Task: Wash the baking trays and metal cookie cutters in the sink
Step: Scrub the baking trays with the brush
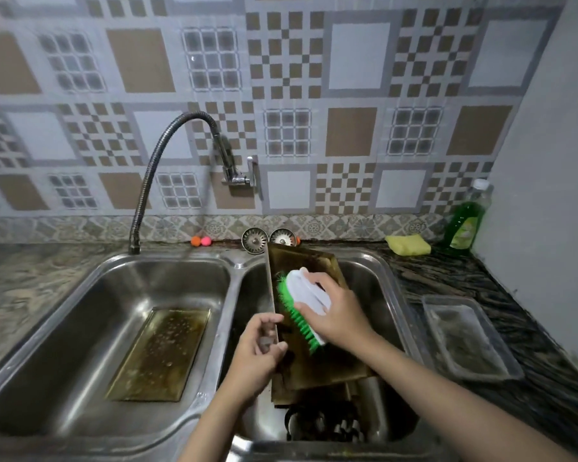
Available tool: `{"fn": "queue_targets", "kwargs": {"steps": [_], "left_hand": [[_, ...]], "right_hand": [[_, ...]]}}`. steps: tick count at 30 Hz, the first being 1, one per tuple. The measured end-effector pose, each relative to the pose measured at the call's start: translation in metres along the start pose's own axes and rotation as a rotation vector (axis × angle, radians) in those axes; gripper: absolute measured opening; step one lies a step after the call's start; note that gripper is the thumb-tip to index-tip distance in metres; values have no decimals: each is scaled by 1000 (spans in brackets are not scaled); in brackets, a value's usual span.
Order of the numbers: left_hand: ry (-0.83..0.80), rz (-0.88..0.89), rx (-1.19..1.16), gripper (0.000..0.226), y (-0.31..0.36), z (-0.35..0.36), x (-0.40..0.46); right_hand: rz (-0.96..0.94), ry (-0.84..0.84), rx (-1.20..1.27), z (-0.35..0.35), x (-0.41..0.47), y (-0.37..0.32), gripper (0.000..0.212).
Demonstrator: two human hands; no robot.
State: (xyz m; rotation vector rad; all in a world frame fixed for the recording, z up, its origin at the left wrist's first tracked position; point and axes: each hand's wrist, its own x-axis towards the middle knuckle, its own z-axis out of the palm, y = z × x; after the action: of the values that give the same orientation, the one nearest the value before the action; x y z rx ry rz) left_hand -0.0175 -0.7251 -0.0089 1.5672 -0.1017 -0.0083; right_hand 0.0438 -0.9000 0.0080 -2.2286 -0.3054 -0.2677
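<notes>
The left hand [262, 341] is pinching the tilted baking tray's [317, 358] left edge over the right sink [391, 295]. The right hand [334, 311] is gripping a brush [301, 305] on it. Another tray [159, 355] is lying flat in the roomy left sink [80, 295].

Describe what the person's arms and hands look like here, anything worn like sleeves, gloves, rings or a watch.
Both forearms are bare as far as the frame shows, with no sleeves in view. The left hand and right hand wear no gloves. No watch, bracelet or ring shows on either wrist or on the visible fingers, and no markings can be made out. The upper arms lie outside the picture.
</notes>
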Motion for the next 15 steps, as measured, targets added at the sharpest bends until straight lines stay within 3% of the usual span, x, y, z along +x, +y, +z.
{"fn": "queue_targets", "kwargs": {"steps": [3,5,9,13,15], "left_hand": [[-70,-4,-1,35,0,-4,-7],[-112,26,21,34,4,6,-8],[-63,-3,5,34,6,2,-3],[-155,9,35,32,6,2,-7],[-138,43,71,33,10,7,-3]], "right_hand": [[198,160,-26,-19,28,13,50],[168,224,29,-13,26,2,49],[-27,75,54,5,3,-10,48],[231,241,8,-19,29,19,49],[173,304,82,-10,16,9,48]]}}
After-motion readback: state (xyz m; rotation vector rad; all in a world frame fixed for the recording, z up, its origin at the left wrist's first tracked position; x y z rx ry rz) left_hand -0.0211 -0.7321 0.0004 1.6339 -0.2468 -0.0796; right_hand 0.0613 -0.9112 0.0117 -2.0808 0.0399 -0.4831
